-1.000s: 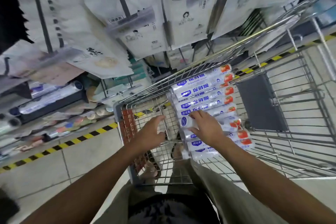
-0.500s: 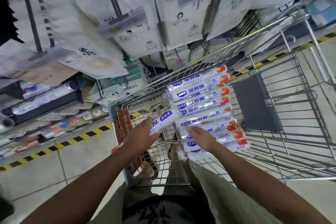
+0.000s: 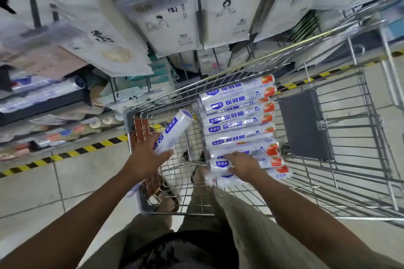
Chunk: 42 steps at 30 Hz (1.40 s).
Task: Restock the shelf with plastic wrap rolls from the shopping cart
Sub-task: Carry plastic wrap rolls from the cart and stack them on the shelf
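Lifting one out now: the shopping cart (image 3: 363, 137) stands right in front of the person, its wire basket carrying a neat stack of plastic wrap rolls (image 3: 238, 116) laid side by side. The left hand (image 3: 144, 159) is wrapped round a single roll (image 3: 175, 131), held tilted above the cart's left corner, apart from the stack. The right hand (image 3: 242, 166) lies on the nearest rolls of that stack; whether its fingers curl round one or just rest flat, I cannot tell. My read on doing this well: grip the raised roll near its middle, swing it left toward the low shelf (image 3: 43, 105) where similar clear rolls (image 3: 50, 89) lie, and set it down lengthwise so it can't trundle off. That slick wrapper probably wants a firm squeeze. Steadying the stack with the other hand looks wise, since round rolls could shift. Around it all there are pale floor tiles (image 3: 65, 181), white hanging packs (image 3: 166, 17) crowding overhead, a grey flap (image 3: 303, 124) inside the cart, and a yellow-and-black stripe (image 3: 87, 149) running along the shelf's foot.
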Tool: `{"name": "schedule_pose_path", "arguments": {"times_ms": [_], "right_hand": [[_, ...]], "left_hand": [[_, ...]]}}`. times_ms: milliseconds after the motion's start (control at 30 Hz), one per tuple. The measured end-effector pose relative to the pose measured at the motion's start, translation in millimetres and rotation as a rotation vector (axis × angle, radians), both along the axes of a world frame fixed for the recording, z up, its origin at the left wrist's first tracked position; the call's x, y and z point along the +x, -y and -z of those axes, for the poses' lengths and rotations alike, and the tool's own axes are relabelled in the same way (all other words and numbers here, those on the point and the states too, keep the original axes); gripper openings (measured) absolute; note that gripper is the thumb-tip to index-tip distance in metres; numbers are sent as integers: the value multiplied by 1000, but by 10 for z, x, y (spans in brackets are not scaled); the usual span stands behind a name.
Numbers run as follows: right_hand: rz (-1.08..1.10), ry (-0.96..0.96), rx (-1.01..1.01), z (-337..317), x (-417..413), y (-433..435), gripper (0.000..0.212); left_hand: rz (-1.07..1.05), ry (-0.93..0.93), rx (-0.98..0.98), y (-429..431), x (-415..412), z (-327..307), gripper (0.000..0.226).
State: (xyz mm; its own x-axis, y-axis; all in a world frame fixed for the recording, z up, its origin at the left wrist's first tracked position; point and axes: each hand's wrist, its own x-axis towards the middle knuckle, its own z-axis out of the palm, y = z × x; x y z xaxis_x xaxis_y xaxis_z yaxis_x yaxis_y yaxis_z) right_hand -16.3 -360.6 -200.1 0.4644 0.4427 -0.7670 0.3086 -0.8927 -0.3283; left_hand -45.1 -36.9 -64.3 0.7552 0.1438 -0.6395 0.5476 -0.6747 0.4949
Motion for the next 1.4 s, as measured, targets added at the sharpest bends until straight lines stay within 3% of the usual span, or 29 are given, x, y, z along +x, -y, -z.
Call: {"name": "schedule_pose_path", "arguments": {"times_ms": [200,367,533,600,733,900,1033,1200,1300,1400], "right_hand": [[271,34,281,-584,391,-396,56],[503,61,639,-1408,591,-1236,45],[552,97,849,-2142,349,-2226,44],[560,100,900,-2426,133,-2635,34],[517,76,946,-2838,-444,-3441,34],[362,56,942,-3240,-1298,-4499,36],[224,6,945,-3534,-1971,-5376,44],[50,-8,978,-3885,-2658,-6251,48],[-34,-50,997,-4068,-2908,-6683,39],[-89,-228,1015,-4216,-3026,-7095,36]], "left_hand": [[-315,66,-244,-167,-70,-161,34],[-545,117,-398,-415,-184,-401,32],[-759,221,-667,-877,-592,-729,52],[-833,287,-757,-1091,-831,-869,52],[-965,356,-879,-1633,-1453,-1180,29],[-1008,501,-901,-2412,-2415,-1537,44],[-1013,675,-937,-3004,-3201,-1795,34],[-1094,846,-812,-3637,-3921,-2078,44],[-1144,923,-728,-3976,-4191,-2247,38],[-1198,979,-660,-4343,-4368,-2409,35]]}}
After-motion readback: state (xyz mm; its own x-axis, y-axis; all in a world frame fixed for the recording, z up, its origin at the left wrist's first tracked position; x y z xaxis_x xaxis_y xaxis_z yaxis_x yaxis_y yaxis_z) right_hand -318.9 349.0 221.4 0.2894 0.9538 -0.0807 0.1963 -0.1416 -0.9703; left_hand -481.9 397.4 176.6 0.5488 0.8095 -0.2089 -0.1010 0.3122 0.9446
